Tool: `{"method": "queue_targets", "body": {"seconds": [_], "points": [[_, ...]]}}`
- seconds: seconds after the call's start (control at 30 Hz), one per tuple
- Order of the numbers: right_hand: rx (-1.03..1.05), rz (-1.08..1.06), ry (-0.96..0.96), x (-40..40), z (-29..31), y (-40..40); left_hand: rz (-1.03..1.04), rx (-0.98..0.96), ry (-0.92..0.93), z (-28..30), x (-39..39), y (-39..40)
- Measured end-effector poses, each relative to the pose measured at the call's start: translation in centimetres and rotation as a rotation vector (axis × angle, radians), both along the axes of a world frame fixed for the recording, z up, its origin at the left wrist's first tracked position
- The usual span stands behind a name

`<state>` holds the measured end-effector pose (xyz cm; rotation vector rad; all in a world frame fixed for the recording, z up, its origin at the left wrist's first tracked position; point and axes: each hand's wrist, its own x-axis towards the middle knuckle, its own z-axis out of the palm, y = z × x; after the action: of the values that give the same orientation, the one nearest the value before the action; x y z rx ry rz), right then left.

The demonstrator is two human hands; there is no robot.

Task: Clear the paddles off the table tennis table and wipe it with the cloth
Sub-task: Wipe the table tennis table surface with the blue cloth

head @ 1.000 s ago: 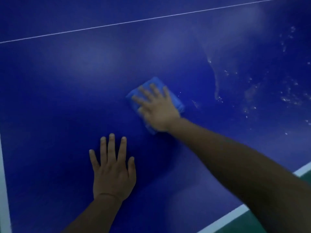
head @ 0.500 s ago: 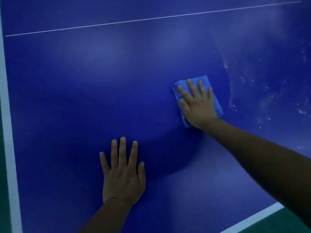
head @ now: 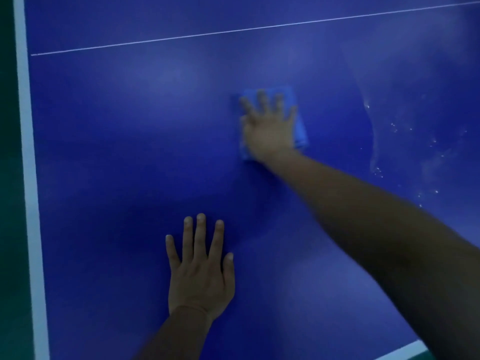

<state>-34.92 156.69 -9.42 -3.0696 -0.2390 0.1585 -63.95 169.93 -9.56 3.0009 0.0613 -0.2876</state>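
Head view, one frame, catalogued as we find it.

Item one: table tennis table (head: 104, 165), dark blue top filling nearly the whole picture. We note a broad white border stripe (head: 30, 178) running down its left edge, a second white stripe (head: 400, 352) crossing the lower right corner, and a thin white centre line (head: 233, 31) slanting across the upper part. Pale soft glare patches lie on the upper middle of the surface.

Item two: cloth (head: 298, 120), lighter blue, folded to a rough rectangle, lying flat on the table right of centre. Most of it is covered; we see its far edge, right side and a near left corner.

Item three: right hand (head: 268, 131), blurred, palm down on the cloth, fingers straight and spread, pressing rather than clutching it. Its bare forearm reaches in from the lower right.

Item four: left hand (head: 201, 271), flat on the bare table nearer the body, fingers extended and slightly fanned, grasping nothing, well apart from the cloth.

Item five: whitish specks and a curved smear (head: 389, 152) on the table to the right of the cloth.

Item six: green floor (head: 10, 229) beyond the left stripe.
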Motion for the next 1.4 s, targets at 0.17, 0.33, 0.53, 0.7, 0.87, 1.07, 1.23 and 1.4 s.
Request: {"method": "queue_targets", "body": {"seconds": [0.17, 0.33, 0.53, 0.7, 0.87, 1.07, 1.23, 1.4], "points": [[0.064, -0.446, 0.005, -0.7, 0.7, -10.5, -0.001, -0.032, 0.012, 0.2, 0.0, 0.0], [0.000, -0.075, -0.003, -8.2, 0.4, -1.5, 0.002, -0.025, 0.022, 0.1, 0.0, -0.1], [0.073, -0.177, 0.003, -4.6, 0.4, -3.1, 0.014, -0.012, 0.034, 0.1, -0.1, -0.2], [0.000, -0.649, -0.046, -14.7, 0.6, -18.3, 0.024, -0.070, 0.042, 0.4, 0.1, -0.2], [0.052, -1.104, 0.031, -19.1, 1.3, -22.4, 0.022, -0.063, 0.075, 0.8, 0.1, -0.2], [0.064, -0.317, -0.028, -18.7, 0.2, -9.4, 0.037, -0.055, 0.074, 0.8, 0.0, -0.3], [-0.017, -0.490, -0.029, -22.7, 0.4, -21.1, 0.044, -0.059, 0.059, 0.9, 0.0, -0.5], [0.064, -1.137, 0.050, -26.2, 1.6, -31.0, 0.057, -0.054, 0.071, 1.1, 0.1, -0.6]]}}
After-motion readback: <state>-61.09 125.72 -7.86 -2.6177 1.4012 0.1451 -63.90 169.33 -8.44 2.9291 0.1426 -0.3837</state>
